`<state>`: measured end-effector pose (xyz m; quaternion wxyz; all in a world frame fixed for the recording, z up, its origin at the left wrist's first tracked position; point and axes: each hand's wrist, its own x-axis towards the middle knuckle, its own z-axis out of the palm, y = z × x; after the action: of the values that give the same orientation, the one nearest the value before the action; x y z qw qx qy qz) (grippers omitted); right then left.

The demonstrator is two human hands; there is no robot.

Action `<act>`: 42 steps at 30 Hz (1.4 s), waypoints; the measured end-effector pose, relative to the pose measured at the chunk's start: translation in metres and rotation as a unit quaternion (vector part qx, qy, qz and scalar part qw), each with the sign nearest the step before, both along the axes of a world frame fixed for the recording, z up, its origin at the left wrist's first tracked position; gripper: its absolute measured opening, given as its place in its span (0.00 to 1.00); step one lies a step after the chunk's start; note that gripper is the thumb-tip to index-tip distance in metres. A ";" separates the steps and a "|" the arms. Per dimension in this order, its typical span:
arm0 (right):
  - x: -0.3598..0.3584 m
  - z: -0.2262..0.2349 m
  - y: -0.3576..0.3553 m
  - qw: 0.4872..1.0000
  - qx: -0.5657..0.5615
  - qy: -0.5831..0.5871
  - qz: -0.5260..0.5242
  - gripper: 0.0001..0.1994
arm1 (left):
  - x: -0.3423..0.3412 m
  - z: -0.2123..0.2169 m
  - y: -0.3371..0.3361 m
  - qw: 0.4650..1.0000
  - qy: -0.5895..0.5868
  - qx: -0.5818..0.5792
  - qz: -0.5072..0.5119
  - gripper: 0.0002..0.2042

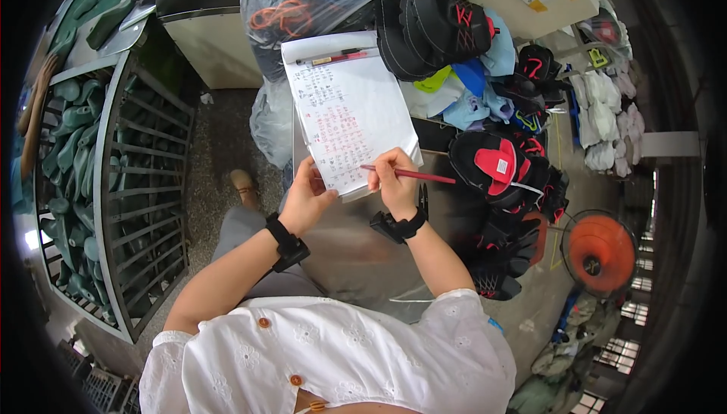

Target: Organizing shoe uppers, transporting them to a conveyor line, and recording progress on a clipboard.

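A notebook (367,99) lies open in front of me, its white page covered with rows of handwriting in black and red. My left hand (304,200) grips its lower left corner, thumb on top of the page and the other fingers partly hidden behind the edge. In my right hand (395,181) is a red pen (425,177), slanting across the page's lower right with its tip against the paper. Two more pens (329,59) rest across the top of the page. Black bands with small boxes are strapped round both my wrists.
Black-and-red shoe parts (435,28) are stacked beyond the notebook and more shoes (496,168) lie at right. A clear plastic bag (274,111) hangs at its left. A metal cage (125,209) holds green shoe lasts; another person's arm (34,115) is beside it. An orange fan (600,251) stands right.
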<state>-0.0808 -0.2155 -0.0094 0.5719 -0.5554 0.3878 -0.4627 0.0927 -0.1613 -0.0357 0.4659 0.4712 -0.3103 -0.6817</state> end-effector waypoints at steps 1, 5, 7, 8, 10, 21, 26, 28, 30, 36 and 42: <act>0.003 0.007 -0.001 0.999 0.008 -0.010 -0.039 0.07 | 0.000 0.003 0.000 1.000 0.003 0.003 0.003 0.32; 0.003 0.013 -0.013 0.993 -0.063 -0.011 -0.094 0.04 | 0.000 -0.002 0.001 1.000 -0.005 -0.018 0.017 0.32; -0.002 0.015 -0.012 0.996 -0.051 0.009 -0.072 0.05 | 0.000 0.000 0.001 1.000 -0.005 -0.015 0.017 0.32; -0.003 0.015 -0.012 0.998 -0.039 0.028 -0.048 0.07 | 0.000 0.001 0.001 1.000 -0.006 -0.011 0.018 0.32; 0.001 0.017 -0.007 0.991 -0.086 0.100 -0.005 0.08 | -0.001 -0.005 0.001 1.000 0.001 -0.020 0.020 0.31; 0.016 -0.013 0.001 0.958 -0.214 0.174 0.078 0.11 | -0.001 0.003 0.001 1.000 0.002 0.007 0.023 0.30; 0.019 -0.015 0.001 0.957 -0.221 0.175 0.064 0.11 | 0.000 0.001 0.001 1.000 0.002 0.005 0.009 0.31; 0.020 -0.015 0.001 0.958 -0.224 0.173 0.056 0.11 | 0.000 0.004 0.001 1.000 0.003 0.009 0.009 0.31; 0.020 -0.016 0.001 0.955 -0.235 0.172 0.051 0.11 | 0.000 0.004 0.000 1.000 0.003 0.013 0.008 0.31; 0.017 -0.015 -0.001 0.958 -0.218 0.176 0.062 0.11 | 0.000 0.005 0.000 1.000 0.007 0.014 0.011 0.31; 0.019 -0.017 0.000 0.955 -0.221 0.192 0.039 0.11 | 0.000 0.006 0.000 1.000 0.011 0.015 0.009 0.30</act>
<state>-0.0620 -0.2154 -0.0260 0.3670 -0.7609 0.3562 -0.3994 0.0925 -0.1610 -0.0294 0.4681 0.4731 -0.2909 -0.6873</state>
